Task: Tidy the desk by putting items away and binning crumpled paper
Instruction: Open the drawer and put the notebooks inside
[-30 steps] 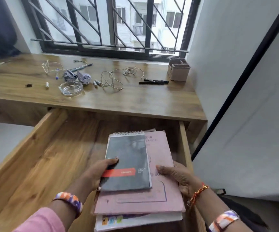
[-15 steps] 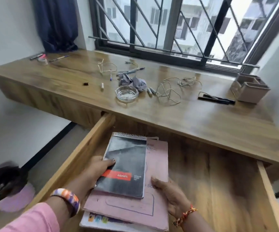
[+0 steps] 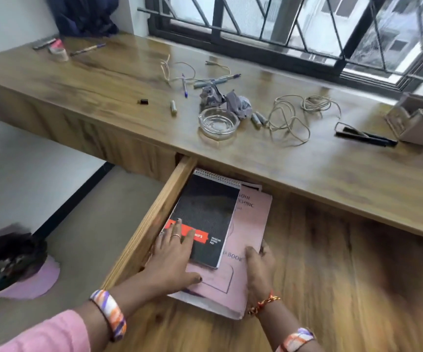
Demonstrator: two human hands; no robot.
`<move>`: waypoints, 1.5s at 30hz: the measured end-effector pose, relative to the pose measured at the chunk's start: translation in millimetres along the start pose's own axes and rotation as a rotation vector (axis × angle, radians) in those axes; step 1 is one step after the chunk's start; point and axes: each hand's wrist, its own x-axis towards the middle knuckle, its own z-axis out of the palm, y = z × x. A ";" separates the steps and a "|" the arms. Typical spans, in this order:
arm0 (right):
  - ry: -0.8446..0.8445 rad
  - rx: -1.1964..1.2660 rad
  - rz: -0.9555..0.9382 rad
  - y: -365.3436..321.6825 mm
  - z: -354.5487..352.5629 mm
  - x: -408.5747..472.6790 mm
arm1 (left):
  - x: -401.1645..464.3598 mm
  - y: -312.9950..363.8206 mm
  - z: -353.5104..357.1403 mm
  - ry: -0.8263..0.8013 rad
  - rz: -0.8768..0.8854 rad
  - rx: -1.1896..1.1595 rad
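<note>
A stack of books lies in the left end of the open drawer [image 3: 152, 219]: a black spiral pad [image 3: 208, 214] on top of a pink book [image 3: 251, 219], with a white one underneath. My left hand [image 3: 175, 255] rests flat on the pad and the pink cover, fingers straight. My right hand [image 3: 258, 268] grips the pink book's right edge, thumb on top. Two crumpled paper balls [image 3: 227, 99] sit on the desk behind a glass ashtray [image 3: 218, 121].
Loose cables [image 3: 289, 115], pens [image 3: 215, 81], markers [image 3: 257, 119], black pens [image 3: 365, 138] and a beige pen holder [image 3: 418, 120] lie on the desk. A tape roll [image 3: 59, 50] is at the far left. A bin [image 3: 5, 265] stands on the floor, left.
The stack has shifted from the drawer's right side to its left end and deeper in. My left hand has moved from gripping the edge to lying flat on top.
</note>
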 end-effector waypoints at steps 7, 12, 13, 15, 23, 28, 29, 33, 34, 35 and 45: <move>-0.001 -0.613 -0.188 -29.0 9.8 -15.1 | -8.7 -24.1 12.5 -0.098 0.097 0.151; -0.286 -0.958 -0.445 -24.3 16.4 -29.2 | -4.8 -26.4 14.2 -0.071 0.130 0.172; -0.416 -1.129 -0.543 -22.1 17.0 -30.5 | -5.4 -26.2 15.9 -0.055 0.123 0.165; -0.571 -1.431 -0.739 -17.5 18.6 -25.8 | -8.0 -27.4 19.5 -0.006 0.120 0.144; -0.452 -1.545 -0.857 -23.1 33.7 -2.3 | -21.4 -34.7 25.3 0.202 0.206 0.187; 0.110 -0.838 -0.413 -24.5 27.2 -8.6 | -20.6 -39.7 32.8 0.365 0.406 0.298; 0.247 -0.665 -0.228 -25.0 22.3 -4.7 | -22.1 -38.6 32.2 0.346 0.435 0.328; 0.250 -0.374 0.034 -26.3 9.2 13.3 | -27.2 -36.8 32.1 0.336 0.470 0.376; 0.218 -0.313 0.033 -30.5 9.5 16.0 | -28.0 -37.1 30.7 0.328 0.464 0.366; 0.200 -0.246 0.045 -36.0 9.9 19.0 | -28.4 -37.8 29.6 0.322 0.455 0.369; -0.121 0.061 -0.147 -93.6 48.3 23.0 | -30.5 -42.2 39.0 0.290 0.303 0.386</move>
